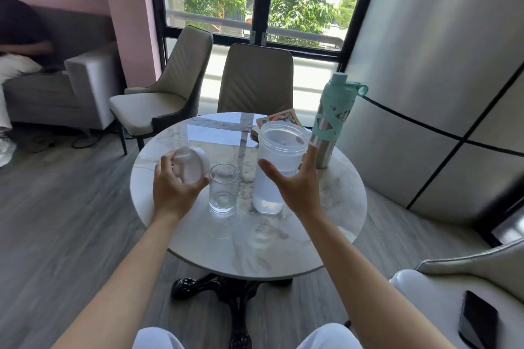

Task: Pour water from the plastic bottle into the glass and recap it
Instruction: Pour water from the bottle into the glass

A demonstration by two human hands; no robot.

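Observation:
A wide-mouthed translucent plastic bottle stands uncapped on the round marble table, with water in its lower part. My right hand wraps around the bottle's near side, thumb on the left and fingers on the right. My left hand holds the bottle's white cap up off the table, its inside facing me. A clear drinking glass stands upright between my hands, just right of the cap; it looks empty.
A steel flask with a teal sleeve stands at the table's right rear, next to a book. Two beige chairs sit behind the table. A dark phone lies on the armchair at lower right.

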